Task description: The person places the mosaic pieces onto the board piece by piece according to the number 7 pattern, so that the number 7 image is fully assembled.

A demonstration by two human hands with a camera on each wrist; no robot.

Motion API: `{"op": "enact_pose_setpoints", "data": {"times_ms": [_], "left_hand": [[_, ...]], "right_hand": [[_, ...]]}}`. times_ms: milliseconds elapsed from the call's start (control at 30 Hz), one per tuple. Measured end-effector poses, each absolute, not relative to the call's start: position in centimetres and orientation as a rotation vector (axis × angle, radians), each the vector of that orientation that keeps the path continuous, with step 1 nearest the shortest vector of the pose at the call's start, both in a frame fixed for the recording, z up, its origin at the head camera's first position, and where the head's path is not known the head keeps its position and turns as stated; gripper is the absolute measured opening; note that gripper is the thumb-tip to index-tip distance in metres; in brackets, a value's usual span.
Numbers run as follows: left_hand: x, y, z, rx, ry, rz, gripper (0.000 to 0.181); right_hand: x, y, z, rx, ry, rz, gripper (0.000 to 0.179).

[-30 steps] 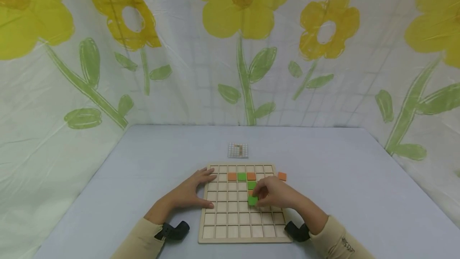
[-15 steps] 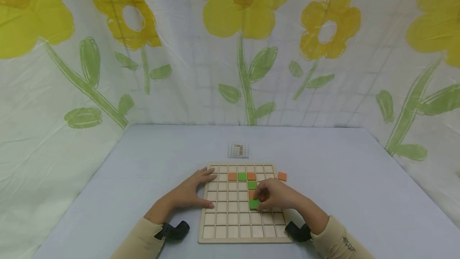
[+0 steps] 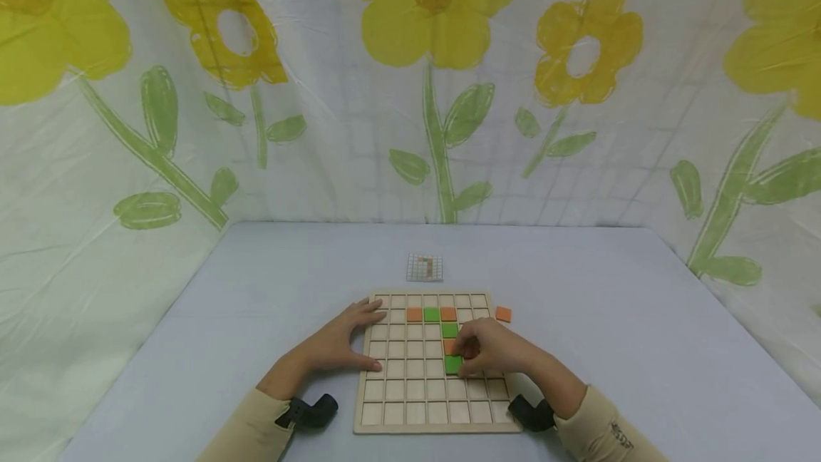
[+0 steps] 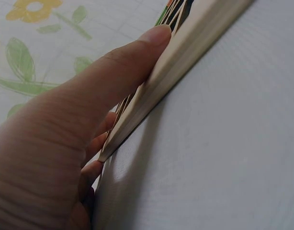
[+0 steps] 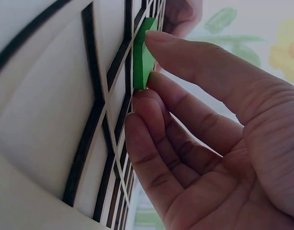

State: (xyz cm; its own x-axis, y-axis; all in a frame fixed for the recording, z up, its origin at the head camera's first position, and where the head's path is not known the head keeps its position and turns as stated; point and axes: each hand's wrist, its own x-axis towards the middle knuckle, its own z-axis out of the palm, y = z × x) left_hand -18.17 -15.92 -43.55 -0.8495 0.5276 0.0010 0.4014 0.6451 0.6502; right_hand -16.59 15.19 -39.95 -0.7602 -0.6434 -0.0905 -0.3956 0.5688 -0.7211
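A wooden grid board (image 3: 415, 412) lies on the table. My right hand (image 3: 497, 346) pinches a green square tile (image 3: 452, 364) between thumb and forefinger, over a cell right of the board's middle. In the right wrist view the tile (image 5: 141, 62) sits slightly tilted at the grid, thumb on one edge and forefinger on the opposite one. Just behind it are an orange tile (image 3: 448, 346), partly hidden by fingers, and a green tile (image 3: 450, 330). My left hand (image 3: 340, 337) rests along the board's left edge, fingers spread and thumb (image 4: 137, 52) on the frame.
In the board's second row lie an orange tile (image 3: 414, 314), a green tile (image 3: 432, 314) and another orange tile (image 3: 448, 314). One loose orange tile (image 3: 503, 314) is on the table beyond the right edge. Behind the board lies a small card (image 3: 425, 268) printed with a grid pattern.
My right hand has brought the green tile slightly toward me and right, into line with a cell below the orange tile. Little differs over the last half second; the left hand stays put.
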Motion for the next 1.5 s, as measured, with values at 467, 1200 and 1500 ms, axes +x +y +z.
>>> {"op": "enact_pose_setpoints", "data": {"times_ms": [467, 1200, 1500], "left_hand": [[-18.2, -15.9, -43.6, 0.77, 2.675, 0.992, 0.089], [-18.2, -15.8, -43.6, 0.749, 2.684, 0.986, 0.09], [-18.1, -15.8, -43.7, 0.722, 2.705, 0.97, 0.09]], "right_hand": [[-16.6, 15.3, -39.9, -0.905, 2.478, -0.967, 0.018], [-18.2, 17.3, -39.3, -0.837, 2.577, -1.004, 0.022], [-20.4, 20.7, -39.6, -0.671, 2.727, -1.1, 0.031]]}}
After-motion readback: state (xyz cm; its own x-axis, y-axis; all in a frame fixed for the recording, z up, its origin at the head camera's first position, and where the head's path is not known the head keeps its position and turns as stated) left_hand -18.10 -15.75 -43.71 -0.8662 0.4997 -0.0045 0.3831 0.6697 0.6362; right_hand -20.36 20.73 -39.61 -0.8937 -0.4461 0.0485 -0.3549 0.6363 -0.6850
